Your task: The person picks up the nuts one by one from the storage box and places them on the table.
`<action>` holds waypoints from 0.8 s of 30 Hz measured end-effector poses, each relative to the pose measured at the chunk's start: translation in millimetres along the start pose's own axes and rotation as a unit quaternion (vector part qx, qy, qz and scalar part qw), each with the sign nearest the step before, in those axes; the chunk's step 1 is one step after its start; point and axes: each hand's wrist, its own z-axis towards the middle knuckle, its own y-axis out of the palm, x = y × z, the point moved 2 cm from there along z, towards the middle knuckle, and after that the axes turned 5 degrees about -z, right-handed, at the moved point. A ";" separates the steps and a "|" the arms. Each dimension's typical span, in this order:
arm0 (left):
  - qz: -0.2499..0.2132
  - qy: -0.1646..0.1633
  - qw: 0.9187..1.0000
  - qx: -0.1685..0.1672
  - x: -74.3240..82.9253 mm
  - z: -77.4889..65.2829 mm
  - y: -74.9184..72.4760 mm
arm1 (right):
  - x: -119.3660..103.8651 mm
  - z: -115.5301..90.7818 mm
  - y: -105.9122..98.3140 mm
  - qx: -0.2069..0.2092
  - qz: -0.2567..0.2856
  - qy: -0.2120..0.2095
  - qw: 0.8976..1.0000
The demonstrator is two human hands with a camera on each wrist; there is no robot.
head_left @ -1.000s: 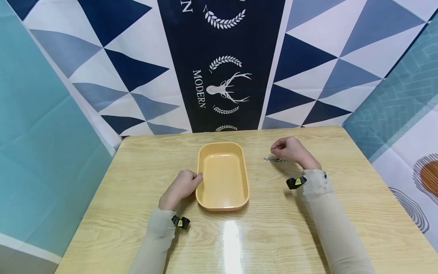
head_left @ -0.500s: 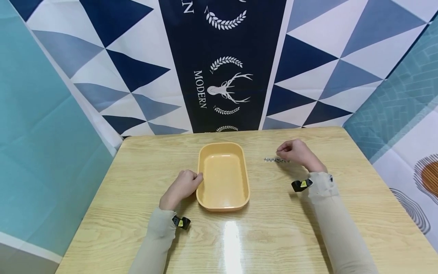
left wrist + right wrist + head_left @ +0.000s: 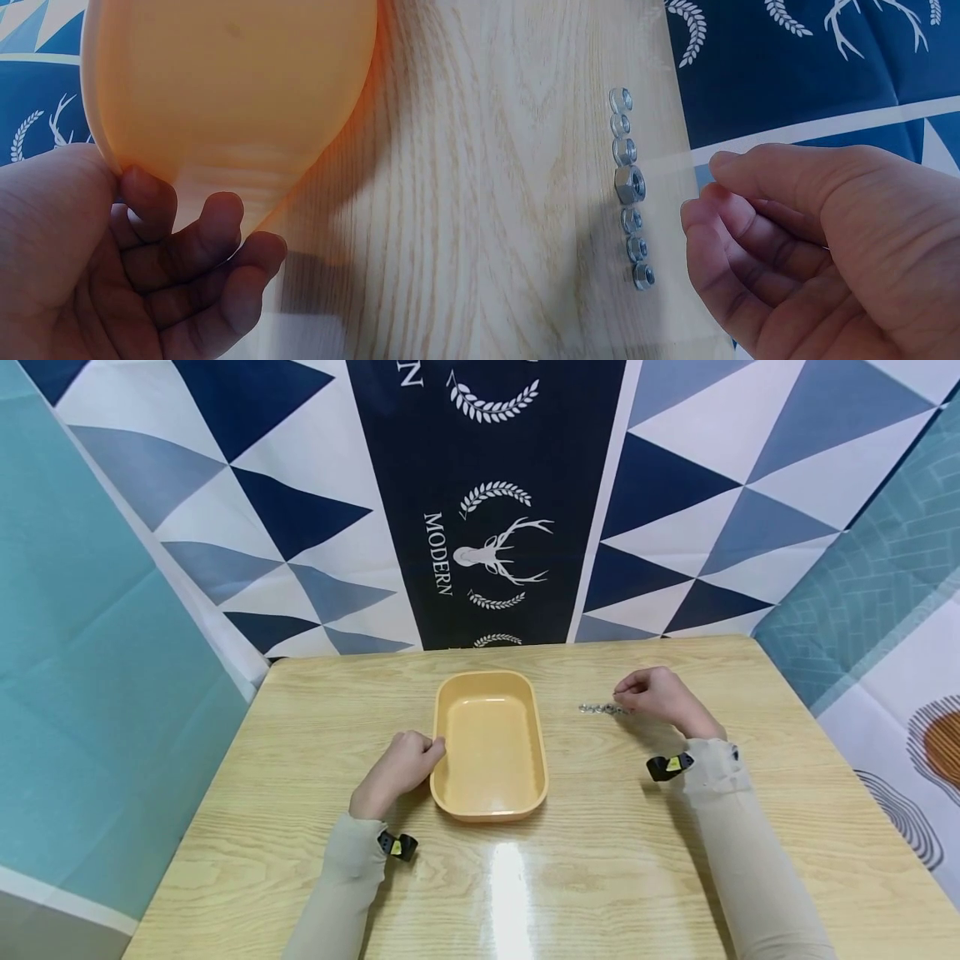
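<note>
A row of several silvery metal nuts lies on the table; the right wrist view shows a larger hex nut in the middle of smaller nuts. Just above the row's right end is my right hand, its fingers loosely curled. In the right wrist view I see a gap between thumb and fingertips, with nothing held. My left hand pinches the left rim of a yellow-orange plastic tray, thumb inside and fingers beneath the outer wall. Nothing lies in the tray.
The wooden table ends at a patterned cloth backdrop. Teal cloth hangs on the left side. A small black camera is strapped to the right wrist, another camera to the left.
My right hand has shifted a little to the right and toward me, along the row of nuts. The left hand and the tray stay as they were.
</note>
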 end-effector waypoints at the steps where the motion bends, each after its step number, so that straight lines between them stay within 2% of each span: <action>1: 0.000 0.000 1.000 -0.001 0.0 -0.1 0.0 | 0.7 -0.6 -0.4 0.001 0.000 0.001 1.000; 8: -0.005 -0.008 1.000 -0.005 -0.4 -0.6 -0.4 | 5.5 -5.4 -3.7 0.002 -0.008 0.005 1.000; 24: -0.002 -0.003 1.000 -0.004 -1.3 0.5 -0.8 | 19.6 -10.2 -5.9 0.000 -0.018 0.014 1.000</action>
